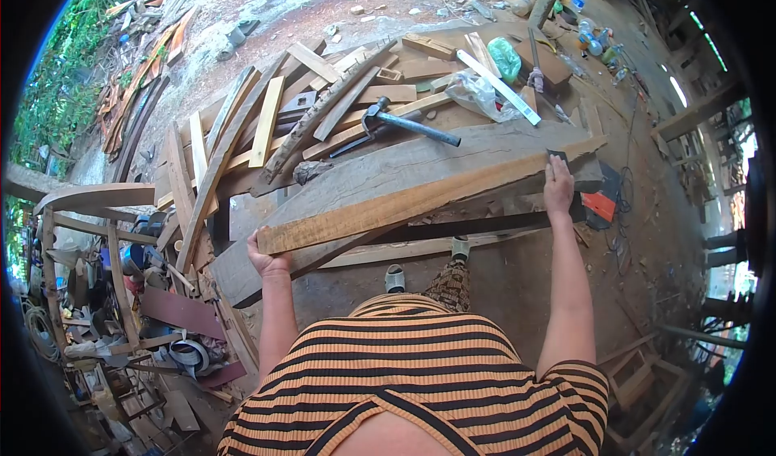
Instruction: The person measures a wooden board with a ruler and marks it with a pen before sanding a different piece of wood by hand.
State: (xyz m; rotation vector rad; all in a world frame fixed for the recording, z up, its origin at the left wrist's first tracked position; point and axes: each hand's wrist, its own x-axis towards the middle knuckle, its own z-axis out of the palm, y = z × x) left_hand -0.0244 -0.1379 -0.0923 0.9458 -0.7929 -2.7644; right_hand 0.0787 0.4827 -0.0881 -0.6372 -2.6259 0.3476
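A long, tapering wooden board (pixel 412 193) lies slanted over a wide grey plank (pixel 356 169). My left hand (pixel 267 258) is closed round the board's near left end, with the thumb on top. Toward the far right end, my right hand (pixel 558 187) presses a small dark flat piece (pixel 556 156) against the board. The fingers partly cover that piece, and its exact kind cannot be made out. Beyond the board, a hammer (pixel 416 127) with a blue-grey handle rests on the plank and wood pieces.
Several loose wood strips (pixel 267 122) are heaped behind the plank. A clear plastic bag (pixel 477 94), a green bag (pixel 505 58) and a white strip (pixel 499 86) lie at the back. An orange-and-black object (pixel 600 204) is on the ground at right. Cluttered shelving (pixel 113 278) stands at left.
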